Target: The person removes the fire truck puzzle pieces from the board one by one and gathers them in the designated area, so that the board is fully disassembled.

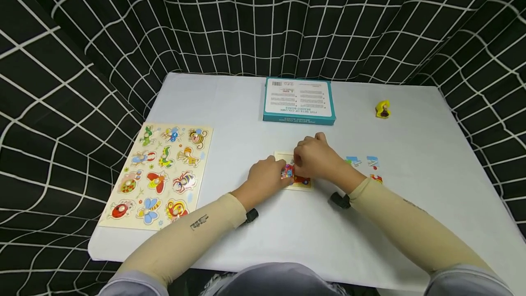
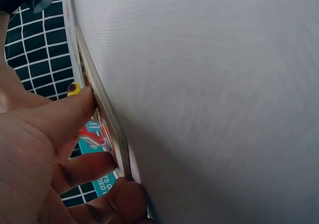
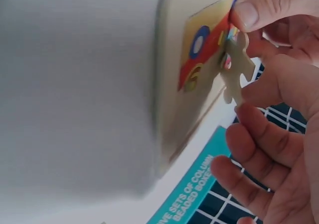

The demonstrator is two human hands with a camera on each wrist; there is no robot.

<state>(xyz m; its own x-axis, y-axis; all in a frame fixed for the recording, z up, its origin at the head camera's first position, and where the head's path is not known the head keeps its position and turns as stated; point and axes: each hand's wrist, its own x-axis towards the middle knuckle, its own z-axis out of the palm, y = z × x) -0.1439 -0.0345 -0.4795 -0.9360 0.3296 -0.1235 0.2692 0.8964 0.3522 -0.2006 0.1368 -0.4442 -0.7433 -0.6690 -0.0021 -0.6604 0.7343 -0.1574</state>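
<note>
A small wooden puzzle board (image 1: pixel 302 188) lies on the table, a red vehicle picture (image 3: pixel 199 55) showing on it. Over it stands a tilted jigsaw piece (image 1: pixel 287 171), colourful on one face; its bare wooden back (image 3: pixel 238 64) faces the right wrist camera. My left hand (image 1: pixel 265 177) pinches one end of that piece, its other fingers by the board's edge (image 2: pixel 107 107). From the other side my right hand (image 1: pixel 318 158) pinches the piece, thumb against it and the remaining fingers loosely bent. The fingers partly hide the piece and the board.
Several loose puzzle pieces (image 1: pixel 372 161) lie right of the right hand. A teal box (image 1: pixel 299 99) sits beyond the board, a small yellow object (image 1: pixel 383 109) at the back right. An insect peg puzzle (image 1: pixel 164 170) is on the left. Gridded black cloth (image 1: pixel 255 22) surrounds the table.
</note>
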